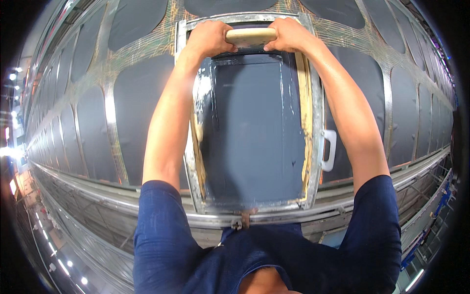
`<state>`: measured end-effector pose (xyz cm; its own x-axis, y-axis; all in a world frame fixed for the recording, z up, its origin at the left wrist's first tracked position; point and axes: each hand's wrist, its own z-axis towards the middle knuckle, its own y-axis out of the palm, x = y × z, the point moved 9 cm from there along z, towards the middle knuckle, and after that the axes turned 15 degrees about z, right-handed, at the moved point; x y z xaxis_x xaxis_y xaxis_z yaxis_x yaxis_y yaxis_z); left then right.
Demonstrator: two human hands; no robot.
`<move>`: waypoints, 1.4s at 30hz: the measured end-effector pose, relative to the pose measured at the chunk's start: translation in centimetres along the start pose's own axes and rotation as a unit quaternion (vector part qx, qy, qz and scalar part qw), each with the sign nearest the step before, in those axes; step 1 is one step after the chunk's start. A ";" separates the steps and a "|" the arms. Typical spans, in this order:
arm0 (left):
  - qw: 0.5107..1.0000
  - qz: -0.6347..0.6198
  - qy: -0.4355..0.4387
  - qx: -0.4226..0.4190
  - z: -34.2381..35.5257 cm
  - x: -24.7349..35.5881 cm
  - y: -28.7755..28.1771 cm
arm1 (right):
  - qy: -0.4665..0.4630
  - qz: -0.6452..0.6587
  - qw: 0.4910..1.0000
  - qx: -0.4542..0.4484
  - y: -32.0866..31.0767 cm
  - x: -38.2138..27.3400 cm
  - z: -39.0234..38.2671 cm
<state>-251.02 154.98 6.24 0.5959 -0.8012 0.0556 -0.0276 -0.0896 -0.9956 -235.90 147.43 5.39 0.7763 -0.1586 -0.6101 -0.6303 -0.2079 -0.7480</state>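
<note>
My left hand [210,38] and my right hand [286,35] grip opposite ends of a pale-handled squeegee [250,34] at the far end of a metal screen frame [313,103]. Both hands have fingers wrapped round it. Below the squeegee, dark grey wet ink [249,127] covers the screen, with glossy streaks along its sides and yellowish tape [304,117] down the inner edges. A white plastic handle [329,149] sticks out from the frame's right side, beside my right forearm.
Dark fabric pieces [142,112] lie in rows on a long, scratched printing table [109,117] stretching left and right. A metal rail [377,183] runs along the near edge, past a clamp [237,223] below the frame. Lights show at the far left.
</note>
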 end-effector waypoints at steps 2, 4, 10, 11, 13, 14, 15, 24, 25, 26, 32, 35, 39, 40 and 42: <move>1.000 -0.008 -0.001 -0.030 -3.3 1.9 0.5 | 0.012 0.002 1.000 -0.004 1.8 -0.8 -3.6; 0.999 -0.001 0.000 -0.041 -8.1 4.0 0.7 | 0.027 0.025 0.999 -0.011 3.8 -2.6 -7.9; 0.999 -0.024 0.011 0.018 -25.9 13.5 1.4 | -0.061 -0.055 0.996 0.024 13.1 -6.7 -25.0; 0.999 -0.010 0.027 0.017 -28.6 15.0 1.8 | -0.063 -0.064 0.996 0.023 14.6 -7.2 -27.6; 0.997 -0.018 0.047 0.057 -32.5 16.8 2.5 | -0.055 -0.050 0.997 0.018 16.4 -8.1 -31.5; 0.996 -0.029 0.046 0.068 -33.6 17.3 2.3 | -0.079 -0.026 0.996 0.033 16.7 -8.4 -32.5; 0.995 -0.041 0.045 0.079 -33.9 17.5 1.8 | -0.080 -0.025 0.996 0.025 16.8 -8.2 -32.6; 0.995 0.013 0.052 0.090 -14.8 7.8 -0.7 | -0.106 -0.054 0.991 0.064 5.5 -4.5 -14.9; 0.996 0.021 0.048 0.077 -11.4 6.2 -0.9 | -0.105 -0.049 0.991 0.069 3.9 -3.4 -11.5; 0.996 0.028 0.039 0.075 -8.3 4.5 -1.3 | -0.097 -0.038 0.993 0.063 2.3 -2.5 -8.2; 0.998 0.027 0.021 0.051 3.0 -0.9 -1.2 | -0.070 -0.017 0.996 0.047 -2.2 1.3 2.7; 0.999 0.011 0.014 0.032 4.2 -1.4 -0.6 | -0.071 0.026 0.997 0.030 -2.1 2.6 4.6; 0.999 0.032 0.007 0.029 3.5 -1.3 -0.4 | -0.014 0.027 1.000 -0.005 -1.4 1.4 3.7; 0.999 0.037 0.009 0.028 3.2 -1.0 -0.8 | -0.014 0.037 0.999 -0.003 -1.2 1.5 3.1; 0.999 0.026 0.022 0.024 1.5 0.1 -0.5 | -0.048 0.028 0.998 0.006 -0.5 1.5 1.8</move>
<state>-249.78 155.83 6.67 0.5591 -0.8291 0.0068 -0.0181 -0.0203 -0.9996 -234.42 148.99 4.39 0.7355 -0.0762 -0.6732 -0.6736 -0.1893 -0.7145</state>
